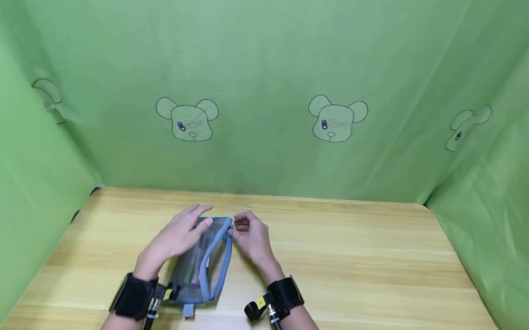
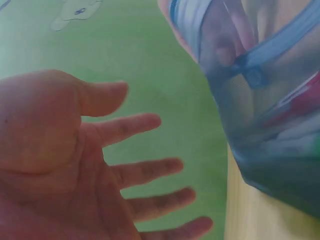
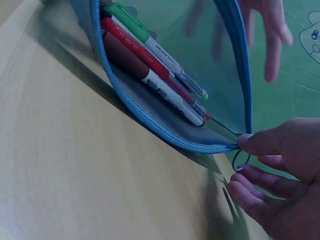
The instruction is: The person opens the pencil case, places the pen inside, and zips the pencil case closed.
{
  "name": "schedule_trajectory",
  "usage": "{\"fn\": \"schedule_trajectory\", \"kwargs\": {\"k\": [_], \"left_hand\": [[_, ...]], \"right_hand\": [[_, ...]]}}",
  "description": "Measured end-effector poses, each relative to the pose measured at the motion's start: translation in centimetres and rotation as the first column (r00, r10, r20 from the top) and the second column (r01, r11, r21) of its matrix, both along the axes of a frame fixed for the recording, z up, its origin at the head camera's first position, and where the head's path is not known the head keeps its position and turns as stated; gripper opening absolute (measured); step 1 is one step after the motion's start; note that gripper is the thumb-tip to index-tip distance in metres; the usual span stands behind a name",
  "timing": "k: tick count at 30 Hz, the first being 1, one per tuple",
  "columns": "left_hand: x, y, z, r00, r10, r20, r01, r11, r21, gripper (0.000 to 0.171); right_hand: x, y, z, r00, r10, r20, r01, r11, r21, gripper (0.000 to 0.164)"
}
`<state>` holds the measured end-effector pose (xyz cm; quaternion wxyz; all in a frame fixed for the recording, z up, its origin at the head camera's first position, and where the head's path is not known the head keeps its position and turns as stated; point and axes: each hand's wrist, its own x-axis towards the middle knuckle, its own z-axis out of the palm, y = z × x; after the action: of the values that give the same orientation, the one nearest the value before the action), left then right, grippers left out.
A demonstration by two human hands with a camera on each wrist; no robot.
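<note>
A: Head view. Pouch (image 1: 202, 263) is lying on the table (image 1: 381, 274), near the front edge, between both wrists. Left hand (image 1: 175, 238) is resting flat on its far end, fingers straight. Right hand (image 1: 250, 235) is pinching something small at the pouch's far corner.

B: Left wrist view is showing that hand (image 2: 75, 165) with fingers spread, gripping nothing; the mesh pouch (image 2: 270, 115) is hanging blurred just beside it.

A: Right wrist view: pouch mouth is gaping. Pens (image 3: 155, 65) are lying inside, green, red, a darker one. Right hand's (image 3: 280, 175) thumb and forefinger are pinching the zip ring (image 3: 241, 160) at the open end.

B: Risk, as I judge it: the left hand is only pressing, not gripping. A hard tug on that ring could drag the whole pouch, or the zip could snag on the mesh.

A: And a pen tip near the mouth could be jamming the slider.
</note>
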<state>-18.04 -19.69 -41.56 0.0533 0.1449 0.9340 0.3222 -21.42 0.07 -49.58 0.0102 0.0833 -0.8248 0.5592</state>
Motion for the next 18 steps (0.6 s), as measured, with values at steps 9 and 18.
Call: {"fn": "schedule_trajectory", "kwargs": {"k": [9, 18], "left_hand": [[-5.2, 0.6, -0.8, 0.981, -0.149, 0.125, 0.168, 0.972, -0.162, 0.037], [-7.3, 1.6, -2.1, 0.952, -0.265, 0.151, 0.270, 0.963, -0.014, 0.021]], "right_hand": [[0.0, -1.0, -0.4, 0.998, -0.011, -0.058, 0.010, 1.000, -0.015, 0.020], [0.0, -0.9, -0.2, 0.990, -0.018, -0.140, 0.025, 0.998, 0.050, 0.007]]}}
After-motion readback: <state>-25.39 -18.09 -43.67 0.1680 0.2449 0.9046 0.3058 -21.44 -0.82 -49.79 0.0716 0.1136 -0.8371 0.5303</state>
